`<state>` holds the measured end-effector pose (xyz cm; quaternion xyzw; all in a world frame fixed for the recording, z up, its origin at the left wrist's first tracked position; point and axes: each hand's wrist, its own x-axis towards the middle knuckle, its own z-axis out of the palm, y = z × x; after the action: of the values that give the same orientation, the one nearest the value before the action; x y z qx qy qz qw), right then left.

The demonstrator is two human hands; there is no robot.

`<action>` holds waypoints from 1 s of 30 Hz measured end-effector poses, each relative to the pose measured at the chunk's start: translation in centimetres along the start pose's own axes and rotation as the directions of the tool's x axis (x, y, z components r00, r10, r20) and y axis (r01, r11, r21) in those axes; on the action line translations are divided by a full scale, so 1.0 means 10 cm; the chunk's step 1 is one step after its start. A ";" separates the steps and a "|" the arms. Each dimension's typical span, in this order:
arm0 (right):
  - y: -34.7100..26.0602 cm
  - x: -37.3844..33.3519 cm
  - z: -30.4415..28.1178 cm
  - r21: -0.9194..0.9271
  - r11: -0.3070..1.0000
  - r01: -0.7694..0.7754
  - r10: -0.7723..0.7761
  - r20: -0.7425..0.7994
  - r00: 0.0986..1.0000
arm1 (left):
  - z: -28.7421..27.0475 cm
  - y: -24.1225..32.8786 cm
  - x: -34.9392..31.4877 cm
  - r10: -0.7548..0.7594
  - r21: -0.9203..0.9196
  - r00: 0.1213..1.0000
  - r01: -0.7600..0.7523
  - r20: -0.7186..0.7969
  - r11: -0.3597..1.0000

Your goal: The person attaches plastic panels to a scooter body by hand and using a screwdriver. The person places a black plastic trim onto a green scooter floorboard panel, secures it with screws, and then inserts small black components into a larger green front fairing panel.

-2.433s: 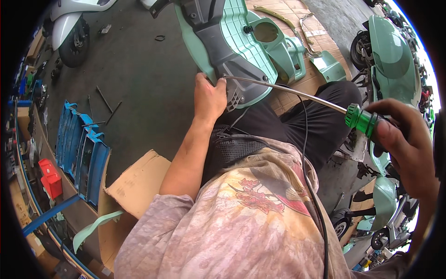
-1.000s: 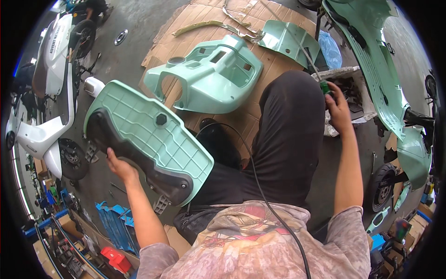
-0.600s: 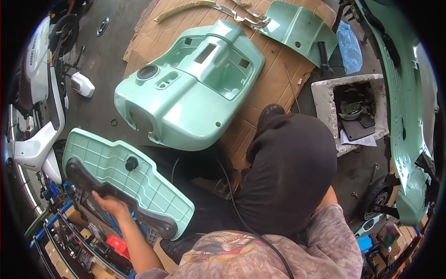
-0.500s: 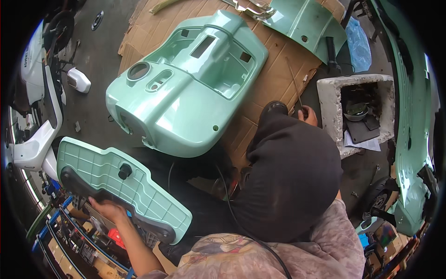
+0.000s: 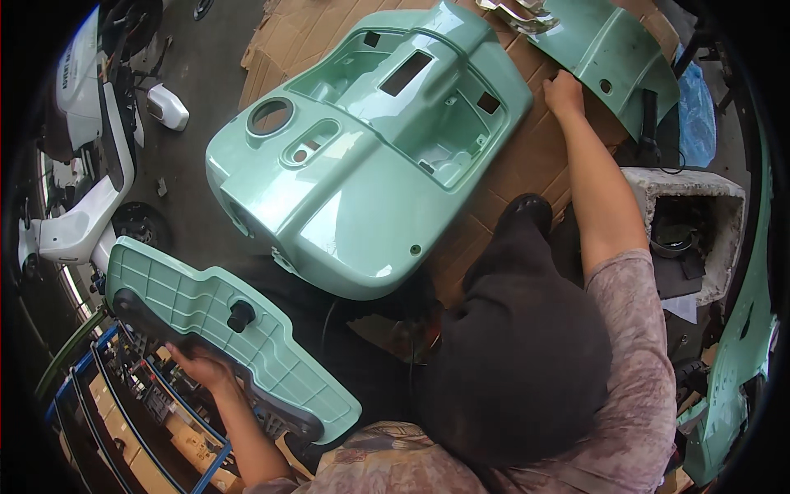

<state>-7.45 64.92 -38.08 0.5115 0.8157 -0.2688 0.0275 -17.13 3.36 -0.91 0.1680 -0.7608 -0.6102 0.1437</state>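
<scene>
My left hand (image 5: 202, 368) grips the lower dark edge of a mint-green ribbed plastic scooter panel (image 5: 189, 280). The panel is tilted, its ribbed side in view, with a black round knob (image 5: 240, 316) standing out of it. My right arm is stretched far forward. At its end, my right hand (image 5: 564, 95) is closed at the left edge of a curved green body panel (image 5: 609, 58); whatever its fingers hold is hidden. Between the hands lies a large glossy green scooter body shell (image 5: 362, 189) with several openings, resting over flattened cardboard (image 5: 469, 272).
A white foam box (image 5: 728, 222) with dark items stands at right, near a blue plastic bag (image 5: 696, 123) and a black grip-like tube (image 5: 649, 119). White scooters (image 5: 82, 235) and a white mirror (image 5: 168, 107) are at left. A blue-framed rack (image 5: 107, 383) stands lower left. My dark-clad knee (image 5: 527, 354) rises in front.
My right hand has gone forward from beside my foot, by a thin rod, to the curved panel's edge. The view has shifted; my left hand still holds the ribbed panel.
</scene>
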 end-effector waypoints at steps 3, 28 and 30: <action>0.11 -0.14 0.02 0.035 0.998 -0.043 0.045 -0.060 0.997 | -0.45 -0.09 0.28 0.007 -0.048 0.997 -0.004 0.071 0.999; -2.48 -4.92 -2.31 0.922 0.169 0.347 -0.854 -0.039 0.519 | -0.54 0.54 -0.74 0.647 -0.193 0.615 -0.640 0.451 0.743; -2.66 -5.22 -1.97 0.954 0.186 0.236 -0.863 0.044 0.503 | -0.53 0.57 -0.87 0.655 -0.211 0.610 -0.640 0.447 0.739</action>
<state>-0.75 22.50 6.33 -0.0271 0.6300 -0.7708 -0.0905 -7.52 3.54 5.69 -0.2815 -0.7706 -0.5497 0.1574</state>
